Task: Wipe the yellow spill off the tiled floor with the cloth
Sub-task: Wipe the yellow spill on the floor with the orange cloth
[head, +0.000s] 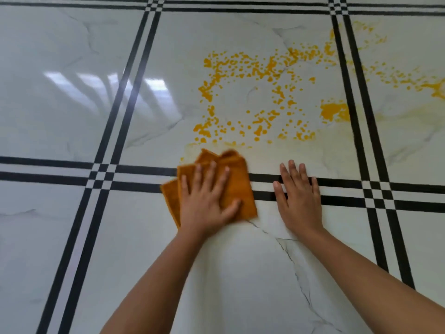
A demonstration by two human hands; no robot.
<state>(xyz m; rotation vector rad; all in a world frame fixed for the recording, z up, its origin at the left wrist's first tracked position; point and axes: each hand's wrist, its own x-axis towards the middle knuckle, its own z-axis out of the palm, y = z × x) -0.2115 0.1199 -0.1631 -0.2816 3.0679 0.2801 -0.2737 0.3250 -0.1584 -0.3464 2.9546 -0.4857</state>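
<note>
My left hand lies flat on the folded orange cloth, fingers straight and spread, thumb out to the side, pressing down rather than gripping. The cloth sits right across the black double band of the white tiled floor, with its far corners poking past the band and looking blurred. My right hand is bare, palm down on the same band just to the right of the cloth, not touching it, fingers straight and close together, holding nothing. The yellow spill is all on the far side of the band: a rough ring of drops and blotches beyond the cloth, a thicker patch farther right, and more speckles trailing off to the right edge of view. A faint yellowish smear shows on the tile between the band and the nearest drops, just past the cloth's far edge.
</note>
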